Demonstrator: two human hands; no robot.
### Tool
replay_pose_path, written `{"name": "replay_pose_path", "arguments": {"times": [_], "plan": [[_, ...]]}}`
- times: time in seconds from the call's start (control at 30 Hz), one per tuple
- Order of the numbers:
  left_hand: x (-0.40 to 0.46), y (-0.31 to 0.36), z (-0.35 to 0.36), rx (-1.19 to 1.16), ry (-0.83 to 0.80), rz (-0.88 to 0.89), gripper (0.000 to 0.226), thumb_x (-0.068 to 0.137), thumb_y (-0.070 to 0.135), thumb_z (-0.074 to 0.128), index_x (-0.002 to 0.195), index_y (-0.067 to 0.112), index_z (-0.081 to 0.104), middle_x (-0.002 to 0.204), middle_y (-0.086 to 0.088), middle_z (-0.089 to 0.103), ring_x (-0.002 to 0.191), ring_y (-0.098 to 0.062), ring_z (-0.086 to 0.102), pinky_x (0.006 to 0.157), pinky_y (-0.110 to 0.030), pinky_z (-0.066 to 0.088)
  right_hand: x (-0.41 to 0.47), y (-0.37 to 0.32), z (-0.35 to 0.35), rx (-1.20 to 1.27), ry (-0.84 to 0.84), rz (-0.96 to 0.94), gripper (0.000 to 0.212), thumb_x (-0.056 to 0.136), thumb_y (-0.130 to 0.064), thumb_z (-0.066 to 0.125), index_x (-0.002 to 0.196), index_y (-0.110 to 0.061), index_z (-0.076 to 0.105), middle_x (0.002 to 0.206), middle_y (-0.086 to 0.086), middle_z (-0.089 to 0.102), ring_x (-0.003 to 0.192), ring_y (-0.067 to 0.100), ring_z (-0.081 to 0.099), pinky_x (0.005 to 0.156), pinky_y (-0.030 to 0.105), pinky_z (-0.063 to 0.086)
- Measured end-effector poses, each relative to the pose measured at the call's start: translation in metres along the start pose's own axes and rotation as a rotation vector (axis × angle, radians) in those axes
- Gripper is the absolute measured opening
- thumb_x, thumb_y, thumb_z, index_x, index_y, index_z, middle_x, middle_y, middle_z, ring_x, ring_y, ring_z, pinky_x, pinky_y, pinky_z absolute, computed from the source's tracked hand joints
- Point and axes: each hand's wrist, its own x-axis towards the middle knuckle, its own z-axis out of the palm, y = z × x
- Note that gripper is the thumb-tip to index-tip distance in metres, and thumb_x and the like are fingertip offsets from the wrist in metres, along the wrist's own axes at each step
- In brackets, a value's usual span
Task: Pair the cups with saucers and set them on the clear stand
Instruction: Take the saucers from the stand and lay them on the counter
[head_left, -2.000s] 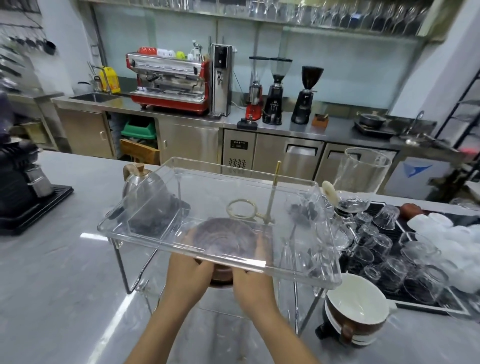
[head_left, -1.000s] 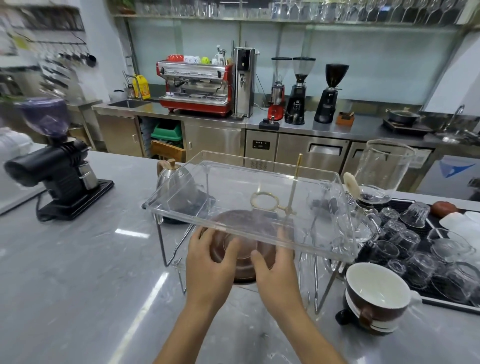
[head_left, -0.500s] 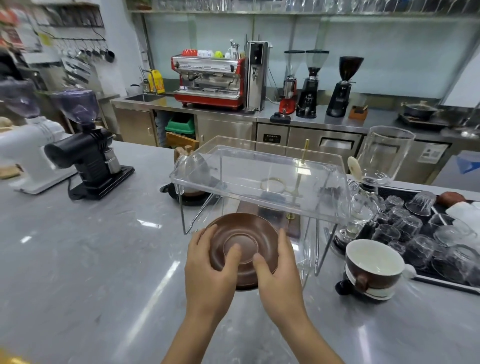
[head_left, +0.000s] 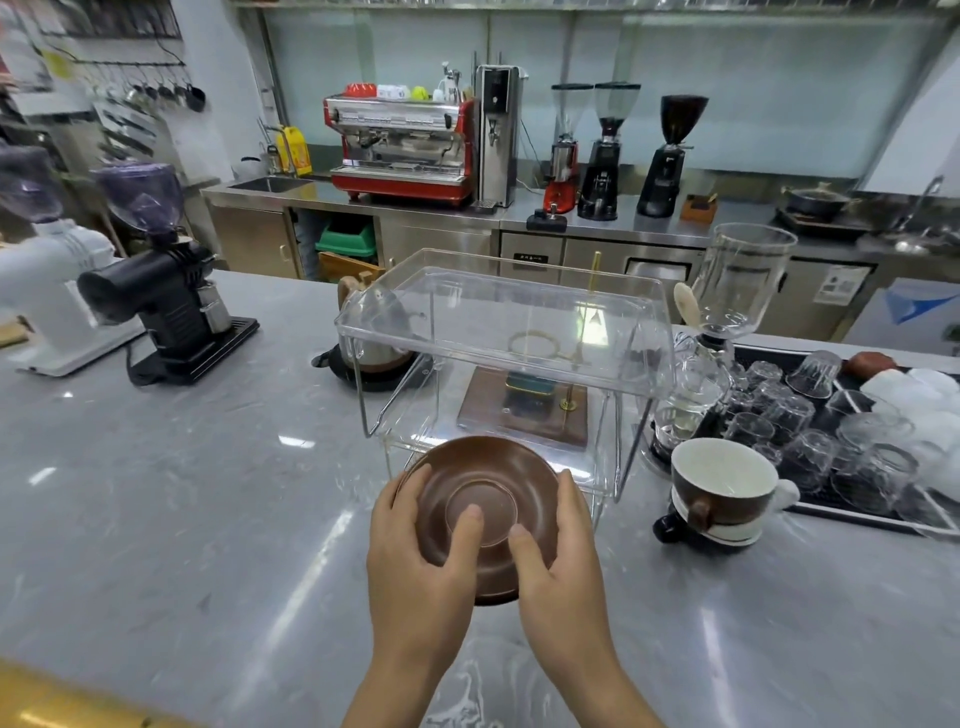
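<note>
While two hands (head_left: 421, 551) (head_left: 563, 556) grip one saucer (head_left: 483, 493), one cup (head_left: 724, 486) waits.

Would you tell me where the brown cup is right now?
The brown cup sits on the counter, right of the clear stand, beside the glasses tray.

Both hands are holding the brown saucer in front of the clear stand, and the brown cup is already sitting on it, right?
Not quite. In the head view the left hand and right hand do hold the brown saucer before the clear stand, but it is bare; the brown cup stands apart, to the right.
</note>
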Motion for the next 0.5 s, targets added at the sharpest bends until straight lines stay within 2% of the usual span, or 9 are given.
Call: {"name": "replay_pose_path", "arguments": {"times": [0.2, 0.3, 0.4, 0.5], "plan": [[-0.021, -0.004, 0.003, -0.016, -0.012, 0.003, 0.053, 0.076, 0.046, 0.065, 0.127, 0.038, 0.056, 0.133, 0.017, 0.055, 0.124, -0.002, 0.053, 0.096, -0.013, 0.038, -0.018, 0.011, -0.005, 0.003, 0.051, 0.012, 0.069, 0.099, -0.017, 0.051, 0.155, -0.031, 0.014, 0.159, -0.022, 0.015, 0.146, -0.007, 0.009, 0.12, 0.024, 0.013], [-0.032, -0.006, 0.006, -0.031, -0.046, -0.013, 0.063, 0.07, 0.059, 0.059, 0.129, 0.036, 0.057, 0.135, 0.02, 0.053, 0.126, 0.001, 0.051, 0.094, -0.009, 0.038, -0.027, 0.017, -0.011, 0.0, 0.074, 0.029, 0.069, 0.098, -0.016, 0.051, 0.154, -0.034, 0.014, 0.159, -0.023, 0.016, 0.146, -0.006, 0.01, 0.123, 0.031, 0.015], [-0.042, -0.011, 0.012, -0.037, -0.085, -0.036, 0.069, 0.067, 0.059, 0.058, 0.13, 0.031, 0.059, 0.138, 0.016, 0.053, 0.128, 0.001, 0.049, 0.094, -0.003, 0.036, -0.034, 0.026, -0.018, 0.011, 0.107, 0.063, 0.068, 0.099, -0.015, 0.05, 0.153, -0.034, 0.015, 0.158, -0.024, 0.017, 0.146, -0.006, 0.012, 0.123, 0.03, 0.016], [-0.05, -0.012, 0.019, -0.034, -0.122, -0.043, 0.07, 0.065, 0.06, 0.058, 0.129, 0.03, 0.06, 0.14, 0.012, 0.052, 0.127, 0.011, 0.045, 0.092, 0.007, 0.03, -0.041, 0.035, -0.026, 0.015, 0.135, 0.097, 0.067, 0.099, -0.013, 0.05, 0.153, -0.034, 0.016, 0.159, -0.022, 0.017, 0.146, -0.005, 0.012, 0.123, 0.032, 0.017]]}}
